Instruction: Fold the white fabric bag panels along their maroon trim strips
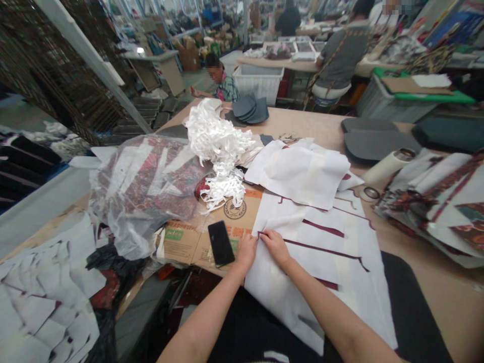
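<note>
A white fabric panel (287, 290) with maroon edging lies in front of me and droops over the table's near edge. My left hand (247, 252) grips its left corner, fingers curled and partly hidden. Close beside it, my right hand (276, 247) pinches the maroon edge of the same panel. Under and beyond it spread more white pieces (325, 217) with maroon strips, and a folded white piece (298, 171) rests on top farther back. Left of my left hand, a black phone (221, 243) lies on a flattened cardboard box (181, 239).
A heap of white tape strips (219, 136) and a clear plastic bag (143, 186) of patterned cloth sit left. Stacked fabric pieces (446, 201), a roll (389, 164) and dark boards (378, 141) occupy the right. White pieces (45, 297) pile at lower left. A person (225, 83) is across the table.
</note>
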`<act>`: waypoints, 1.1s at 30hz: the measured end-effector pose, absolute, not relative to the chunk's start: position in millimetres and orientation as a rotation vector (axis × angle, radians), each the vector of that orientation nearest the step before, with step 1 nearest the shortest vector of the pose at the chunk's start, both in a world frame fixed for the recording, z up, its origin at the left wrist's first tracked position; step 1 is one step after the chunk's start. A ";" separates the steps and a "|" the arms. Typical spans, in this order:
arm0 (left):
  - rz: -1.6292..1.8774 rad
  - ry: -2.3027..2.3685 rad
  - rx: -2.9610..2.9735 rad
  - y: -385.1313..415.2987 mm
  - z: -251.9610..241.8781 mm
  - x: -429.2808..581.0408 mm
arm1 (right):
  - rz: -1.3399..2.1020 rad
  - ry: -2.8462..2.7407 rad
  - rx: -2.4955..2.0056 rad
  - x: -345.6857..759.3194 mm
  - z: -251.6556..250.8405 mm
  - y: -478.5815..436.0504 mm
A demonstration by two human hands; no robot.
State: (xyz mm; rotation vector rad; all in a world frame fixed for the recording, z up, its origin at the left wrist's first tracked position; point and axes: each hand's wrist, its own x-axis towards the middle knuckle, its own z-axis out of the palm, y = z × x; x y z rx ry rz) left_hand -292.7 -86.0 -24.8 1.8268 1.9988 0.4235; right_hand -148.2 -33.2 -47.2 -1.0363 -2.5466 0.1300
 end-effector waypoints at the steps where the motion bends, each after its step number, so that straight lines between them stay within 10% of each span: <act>1: 0.376 1.997 1.896 -87.5 -25.3 -292.2 | 0.138 -2.544 -1.039 -147.0 -47.5 -33.4; 33: 0.163 2.007 2.189 -100.5 2.0 -310.1 | 0.121 -2.487 -1.362 -154.0 -49.5 -29.0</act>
